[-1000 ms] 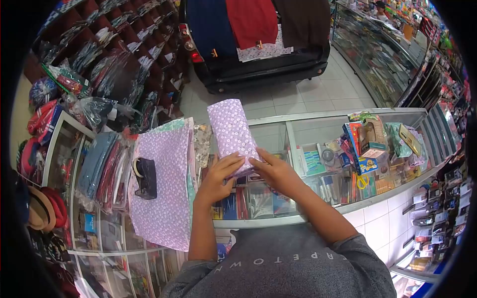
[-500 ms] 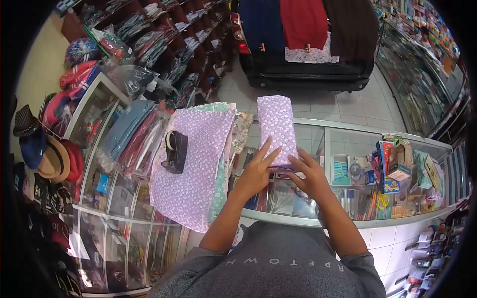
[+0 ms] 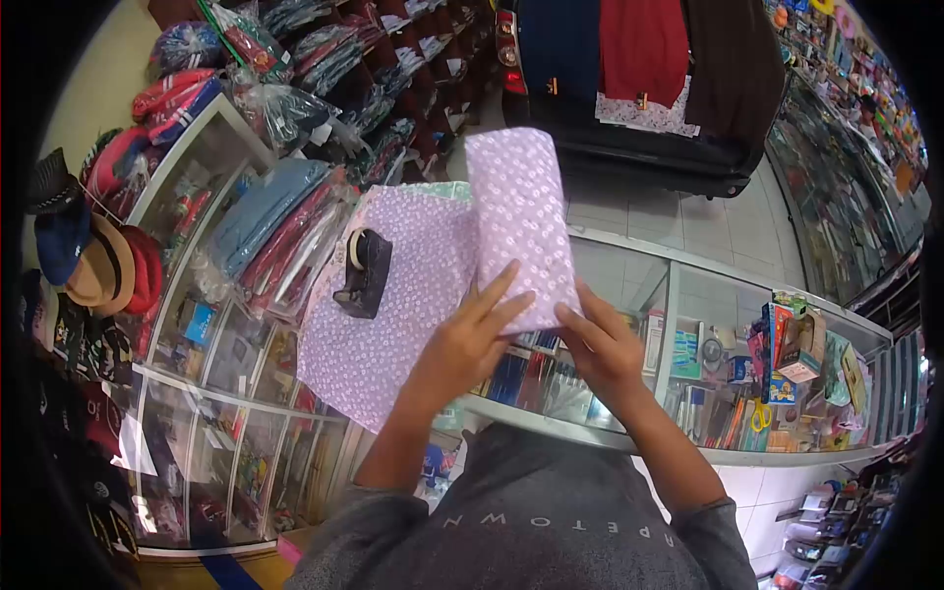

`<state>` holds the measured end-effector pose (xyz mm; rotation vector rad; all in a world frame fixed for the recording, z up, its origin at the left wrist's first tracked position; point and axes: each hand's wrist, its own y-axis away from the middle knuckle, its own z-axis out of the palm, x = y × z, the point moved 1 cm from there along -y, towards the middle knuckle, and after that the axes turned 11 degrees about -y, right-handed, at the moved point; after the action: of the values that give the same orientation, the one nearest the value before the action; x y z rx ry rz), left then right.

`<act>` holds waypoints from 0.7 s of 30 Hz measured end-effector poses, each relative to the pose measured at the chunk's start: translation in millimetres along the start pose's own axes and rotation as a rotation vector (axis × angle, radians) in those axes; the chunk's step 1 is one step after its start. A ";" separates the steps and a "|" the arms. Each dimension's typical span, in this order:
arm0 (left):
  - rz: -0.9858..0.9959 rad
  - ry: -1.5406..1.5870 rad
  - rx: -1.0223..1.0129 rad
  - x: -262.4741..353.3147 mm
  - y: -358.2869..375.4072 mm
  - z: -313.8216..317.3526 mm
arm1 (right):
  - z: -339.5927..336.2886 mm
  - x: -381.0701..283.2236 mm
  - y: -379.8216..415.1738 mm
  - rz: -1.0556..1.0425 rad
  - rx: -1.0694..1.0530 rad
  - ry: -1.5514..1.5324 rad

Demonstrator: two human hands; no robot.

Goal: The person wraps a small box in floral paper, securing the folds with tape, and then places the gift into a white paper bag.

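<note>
A box-shaped package wrapped in lilac floral paper point(image 3: 521, 216) is held up above the glass counter, its far end tilted a little left. My left hand point(image 3: 462, 344) grips its near left corner, fingers lying over the top face. On the near right corner, my right hand point(image 3: 605, 344) is closed with its fingertips along the edge. The undersides of both grips are hidden. Left of the package, sheets of lilac floral wrapping paper point(image 3: 413, 236) lie on the counter. A black tape dispenser point(image 3: 366, 280) with a roll of tape rests on those sheets.
Plastic-wrapped folded clothes point(image 3: 265, 221) are stacked left of the paper. The glass display counter point(image 3: 619, 261) holds stationery inside. Boxes point(image 3: 798, 344) and yellow scissors point(image 3: 760, 416) are at the right. Beyond stands a dark vehicle point(image 3: 629, 147) with garments draped over it.
Both hands have raised the package towards me and shifted it left, so it looks larger and partly covers the paper sheets. The view has turned slightly.
</note>
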<state>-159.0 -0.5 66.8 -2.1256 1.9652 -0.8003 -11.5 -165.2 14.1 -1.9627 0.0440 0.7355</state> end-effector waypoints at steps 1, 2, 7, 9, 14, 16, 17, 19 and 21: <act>-0.002 -0.011 0.070 -7.5 2.9 -9.9 | 8.0 -5.2 -11.6 -0.013 0.007 -0.047; -0.005 -0.015 0.106 -17.7 4.9 -16.9 | 16.9 -8.8 -21.9 -0.025 -0.008 -0.061; -0.059 -0.058 0.093 -77.5 20.4 -39.2 | 85.5 10.8 -34.8 -0.080 -0.059 -0.075; -0.059 -0.133 0.002 -104.3 30.7 -32.8 | 109.7 24.9 -28.3 -0.043 -0.173 -0.087; -0.085 0.017 -0.053 -148.4 59.1 15.4 | 135.6 43.2 -0.2 0.116 -0.240 -0.072; -0.063 -0.009 -0.011 -150.8 62.4 24.2 | 135.1 42.5 2.8 0.139 -0.232 -0.054; -0.043 -0.043 0.035 -150.3 65.1 28.5 | 135.0 39.9 4.6 0.153 -0.222 -0.040; -0.029 -0.011 0.084 -150.6 67.2 35.1 | 135.1 32.4 2.4 0.166 -0.206 -0.030; -0.031 0.082 0.114 -152.5 69.5 38.7 | 136.4 28.6 2.8 0.130 -0.138 -0.021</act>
<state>-203.4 126.5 -40.5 -2.0940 1.8805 -0.9955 -53.9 -46.8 -46.0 -2.0979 0.1125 0.8635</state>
